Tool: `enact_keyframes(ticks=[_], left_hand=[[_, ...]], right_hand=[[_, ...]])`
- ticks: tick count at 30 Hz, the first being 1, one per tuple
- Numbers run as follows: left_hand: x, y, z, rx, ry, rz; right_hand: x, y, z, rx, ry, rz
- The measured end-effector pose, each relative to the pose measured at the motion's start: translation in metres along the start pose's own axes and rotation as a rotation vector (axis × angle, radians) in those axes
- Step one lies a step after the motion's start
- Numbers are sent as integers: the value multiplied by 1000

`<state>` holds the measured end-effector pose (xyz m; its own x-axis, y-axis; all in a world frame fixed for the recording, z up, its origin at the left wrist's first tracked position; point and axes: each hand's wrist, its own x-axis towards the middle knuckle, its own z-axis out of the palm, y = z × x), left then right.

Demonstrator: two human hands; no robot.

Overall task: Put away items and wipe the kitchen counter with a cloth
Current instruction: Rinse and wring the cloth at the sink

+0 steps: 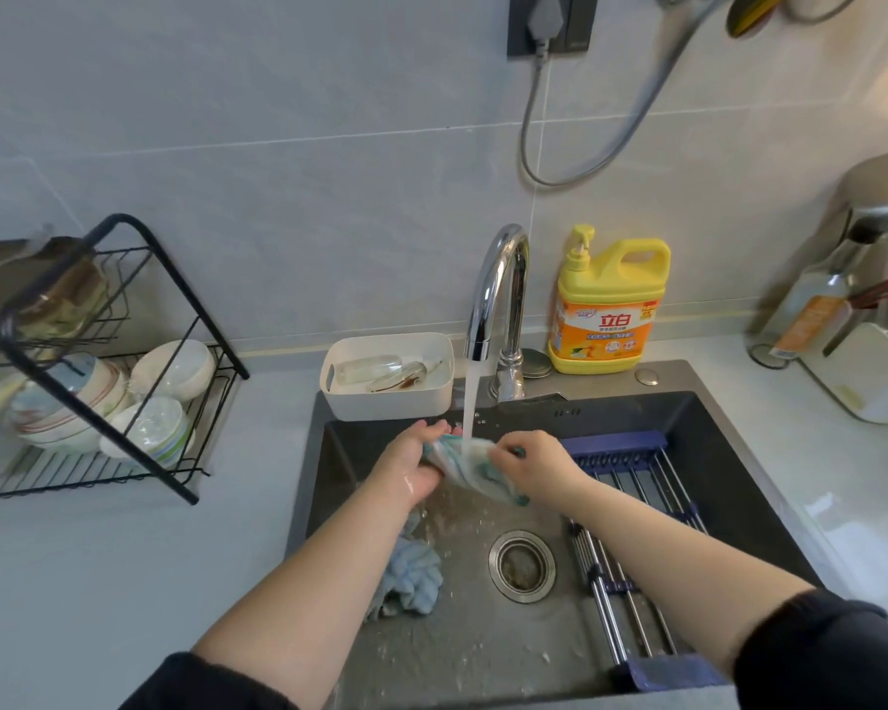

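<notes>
A person holds a striped cloth [458, 462] in the stream from the running tap [498, 299], over the dark sink [713, 427]. The left hand [414, 466] grips one end, fingers curled round it; the right hand [534, 466] pinches the other. A blue cloth [411, 576] lies crumpled on the sink floor, below the tap. On the worktop [124, 581], a yellow detergent bottle [611, 310] stands just right of the tap, a white tub [385, 402] just left, a dish rack [124, 351] farther left

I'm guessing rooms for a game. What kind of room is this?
Most likely a home kitchen: a sink with its tap running, a dish soap bottle behind it, and bowls in a drying rack. The left hand and right hand hold a cloth under it.
</notes>
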<state>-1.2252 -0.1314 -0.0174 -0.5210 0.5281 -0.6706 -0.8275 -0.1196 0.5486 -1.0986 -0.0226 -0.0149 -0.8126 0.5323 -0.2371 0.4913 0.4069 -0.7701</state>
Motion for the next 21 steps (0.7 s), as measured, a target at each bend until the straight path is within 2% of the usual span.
enact_keyframes(ticks=[3,5,9,11,14,18,20,21], left_hand=[[-12,0,-3,201,-129,6],[-15,1,-7,436,-133,54],[-20,9,-16,1186,-198,293],[-23,10,-16,1466,-182,382],[-26,9,-13,1605,-117,485],[-27,15,-11,1601,-27,556],[-29,22,-11,1550,12,565],[-28,26,-12,1492,18,556]], right_hand=[[0,-7,-10,6,89,41],[-1,-13,-17,19,113,11],[-5,-32,-34,61,129,-100],[-5,-43,-43,50,126,-135],[-3,-55,-49,6,10,-146],[-2,-55,-52,77,-76,-107],[-3,-53,-54,-13,-67,-142],[-3,-51,-56,-135,-59,-185]])
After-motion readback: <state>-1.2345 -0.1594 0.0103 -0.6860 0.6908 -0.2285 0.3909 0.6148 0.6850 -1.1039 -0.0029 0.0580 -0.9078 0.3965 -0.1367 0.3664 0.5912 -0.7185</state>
